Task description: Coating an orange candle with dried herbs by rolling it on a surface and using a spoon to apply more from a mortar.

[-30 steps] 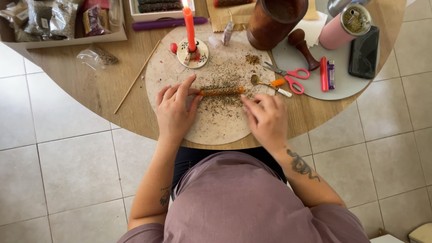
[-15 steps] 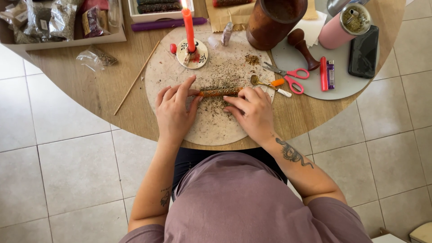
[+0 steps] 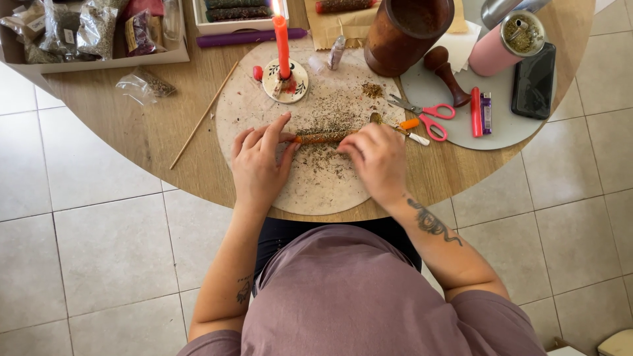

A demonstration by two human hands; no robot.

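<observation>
left hand (image 3: 258,165): fingers pinching candle (image 3: 321,137) end
right hand (image 3: 377,158): fingers curled over its other end
under: herbs (image 3: 323,158), mat (image 3: 244,109)

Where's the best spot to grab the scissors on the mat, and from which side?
Probably the pink loop handles of the scissors, reached from the right. They lie flat on the grey mat with the blades pointing left toward the right hand, so the handles are the blunt end and have open mat around them.

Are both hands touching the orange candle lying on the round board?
Touching. The head view shows the left hand fingertips on one end of the orange candle and the right hand fingers over the other, on the round board.
</observation>
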